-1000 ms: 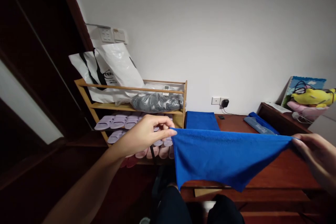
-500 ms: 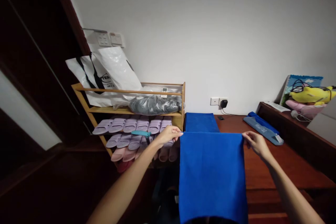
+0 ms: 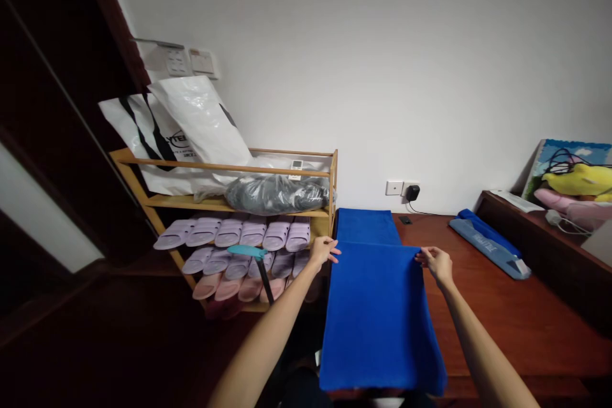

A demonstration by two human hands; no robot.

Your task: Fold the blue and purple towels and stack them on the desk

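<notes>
A blue towel [image 3: 377, 319] lies lengthwise on the dark red wooden table [image 3: 516, 319], its near end hanging over the front edge. My left hand [image 3: 324, 250] pinches its far left corner and my right hand [image 3: 434, 261] pinches its far right corner, both low at the table top. Just beyond them a folded blue towel [image 3: 367, 226] rests against the wall side of the table.
A wooden shoe rack [image 3: 229, 217] with several lilac and pink slippers stands left of the table, with plastic bags [image 3: 191, 134] on top. A blue-grey pouch [image 3: 488, 245], a wall socket with plug [image 3: 410, 191] and soft toys [image 3: 574, 188] are at the right.
The towel was held spread wide in the air, then turned lengthwise; both hands have moved forward and down, laying it on the table in front of the folded towel.
</notes>
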